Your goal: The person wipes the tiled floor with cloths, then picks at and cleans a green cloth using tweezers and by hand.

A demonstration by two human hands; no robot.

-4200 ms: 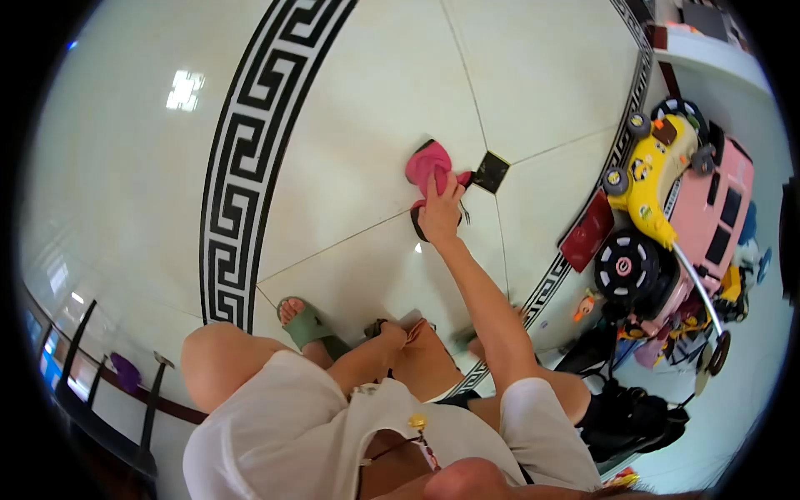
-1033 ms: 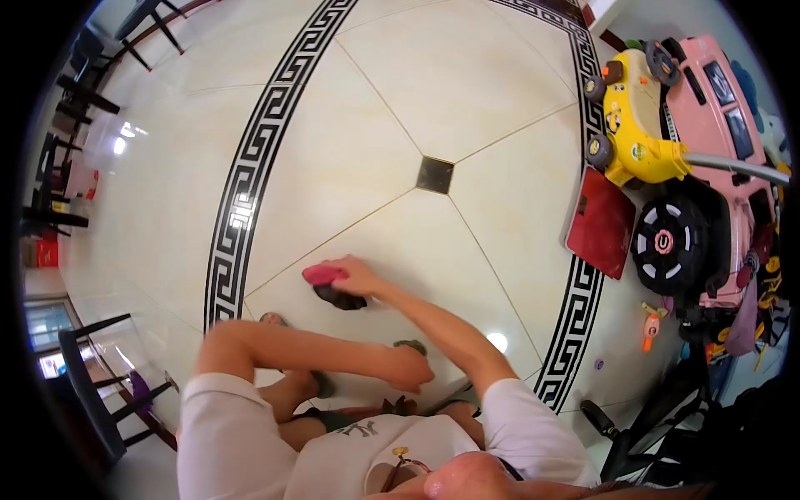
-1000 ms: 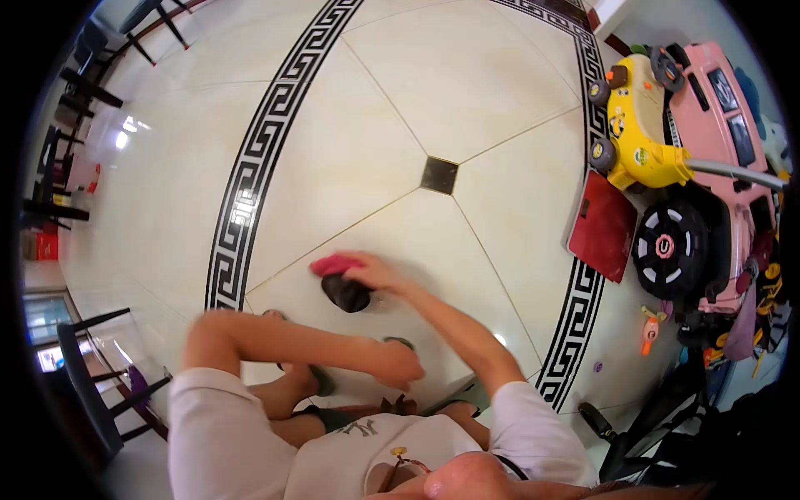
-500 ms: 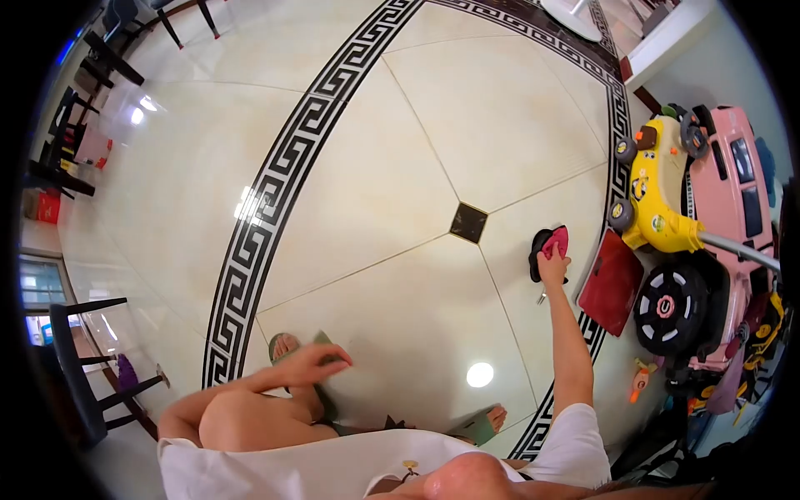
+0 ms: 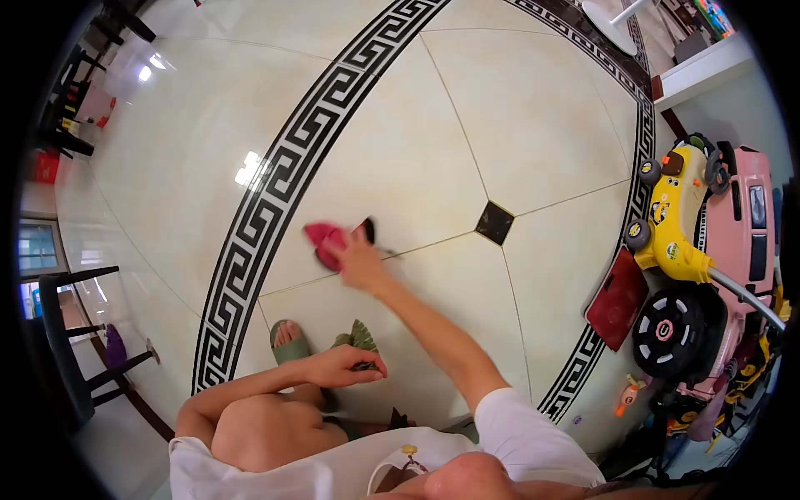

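Note:
My right hand [image 5: 360, 262] is closed around a pink-and-black object [image 5: 323, 237], low over the pale floor tiles. Motion blurs it, and its exact kind cannot be made out; pink fabric-like material shows at its left, with dark parts around it. My left hand [image 5: 354, 367] hangs by my bent knee, loosely curled with the thumb apart and nothing visible in it. Just beyond that hand is a green ridged piece [image 5: 362, 337], partly hidden. To its left, a foot wears a green slipper [image 5: 287, 353].
At the right stand a yellow ride-on toy [image 5: 683, 221], a pink toy car [image 5: 742, 221], a black toy wheel [image 5: 667, 332] and a flat dark-red item [image 5: 617, 300]. A dark chair [image 5: 67, 350] is at the left. A patterned border [image 5: 279, 179] crosses the floor.
My right hand has swept left across the floor with the pink-and-black object, from beside the dark-red item toward the patterned border. My left hand has shifted slightly right and down.

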